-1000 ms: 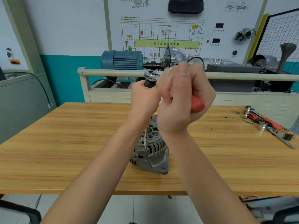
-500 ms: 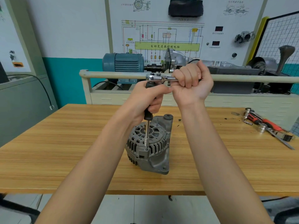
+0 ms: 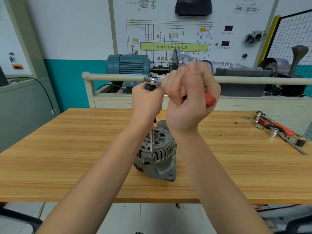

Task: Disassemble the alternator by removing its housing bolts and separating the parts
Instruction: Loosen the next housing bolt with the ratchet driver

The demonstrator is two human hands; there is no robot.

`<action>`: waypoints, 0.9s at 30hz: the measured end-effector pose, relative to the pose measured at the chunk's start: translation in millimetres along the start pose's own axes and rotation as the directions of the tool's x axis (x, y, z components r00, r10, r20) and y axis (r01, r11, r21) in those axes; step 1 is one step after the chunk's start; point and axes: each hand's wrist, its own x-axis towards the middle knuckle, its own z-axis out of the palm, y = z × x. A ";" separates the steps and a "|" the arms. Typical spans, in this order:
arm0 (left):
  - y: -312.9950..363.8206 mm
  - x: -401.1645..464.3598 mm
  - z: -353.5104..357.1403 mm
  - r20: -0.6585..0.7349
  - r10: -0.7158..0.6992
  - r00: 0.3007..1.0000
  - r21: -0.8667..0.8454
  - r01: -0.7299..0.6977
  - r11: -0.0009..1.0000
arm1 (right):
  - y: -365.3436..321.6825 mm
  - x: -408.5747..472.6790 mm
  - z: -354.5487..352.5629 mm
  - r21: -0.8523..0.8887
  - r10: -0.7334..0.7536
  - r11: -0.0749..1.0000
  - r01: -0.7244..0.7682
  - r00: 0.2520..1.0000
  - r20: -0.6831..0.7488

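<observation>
Loosening a housing bolt: alternator [image 3: 157, 156] upright on bench [image 3: 67, 149], halves unseparated; left hand [image 3: 146, 102] fingers wrapped round extension, right hand [image 3: 189, 98] fingers gripping ratchet [image 3: 152, 80] handle.

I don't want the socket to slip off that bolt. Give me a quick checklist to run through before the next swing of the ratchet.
1. Extension bar upright over the bolt: ok, it stands about vertical on the alternator.
2. Socket seated on the bolt head: cannot tell, the tip is too small to see.
3. Left hand steadying the top of the driver: ok, it grips the black part just under the ratchet head.
4. Right hand firm on the red handle: ok, fingers are curled round it.
5. Alternator held against turning: not ok, it stands free on the table, with neither hand on it.
</observation>
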 end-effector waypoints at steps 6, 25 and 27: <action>3.9 5.7 -15.7 0.272 -0.049 0.961 -0.069 0.070 0.995 | 9.2 30.5 -37.4 0.558 0.565 0.711 -0.429 0.820 -0.090; -7.8 0.6 -2.9 0.003 0.020 1.000 0.029 -0.020 0.999 | -0.7 -0.9 2.9 0.003 0.025 1.000 -0.025 1.000 -0.011; -5.9 1.3 -8.3 0.122 -0.019 0.992 -0.002 0.019 1.000 | 0.2 7.0 -4.9 0.154 0.134 0.980 -0.125 0.990 -0.052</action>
